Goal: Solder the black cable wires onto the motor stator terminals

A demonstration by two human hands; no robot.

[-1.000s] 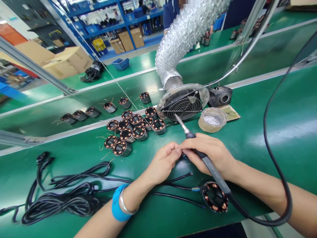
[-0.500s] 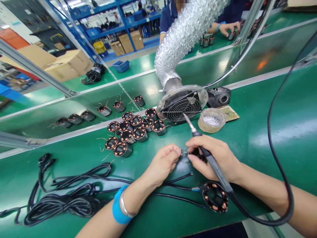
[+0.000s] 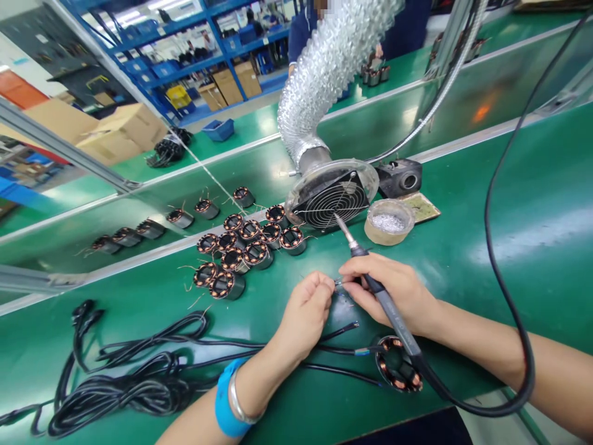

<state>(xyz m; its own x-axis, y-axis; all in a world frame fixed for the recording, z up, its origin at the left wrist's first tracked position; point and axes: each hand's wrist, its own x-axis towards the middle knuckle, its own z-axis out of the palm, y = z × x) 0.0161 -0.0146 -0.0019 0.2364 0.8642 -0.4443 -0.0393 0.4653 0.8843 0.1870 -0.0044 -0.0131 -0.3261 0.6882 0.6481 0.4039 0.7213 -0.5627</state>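
Note:
In the head view my left hand [image 3: 306, 312] is closed, thumb and fingertips pinching fine wire ends [image 3: 338, 283]. My right hand [image 3: 403, 287] holds a soldering iron [image 3: 393, 316], its tip pointing up and away toward the fan grille. That hand's thumb and index finger also meet at the same wire ends, close to my left fingertips. Below my right hand a stator with copper windings [image 3: 384, 361] lies on the bench. A black cable with coloured wire ends [image 3: 368, 351] reaches its edge. Other black cables [image 3: 338, 372] pass under my left forearm.
Several stators [image 3: 257, 254] stand grouped at left centre. Behind the iron are a fume extractor [image 3: 331, 204] with a silver duct, a round tub of metal shavings [image 3: 390, 230] and an iron holder [image 3: 401, 176]. Coiled cables [image 3: 134, 389] lie left. A co-worker [image 3: 301, 37] is beyond the partition.
The view has shifted slightly. Both hands remain close together at the wires, and the dark gap between my right thumb and index finger has narrowed. The co-worker's hand at the back has moved left.

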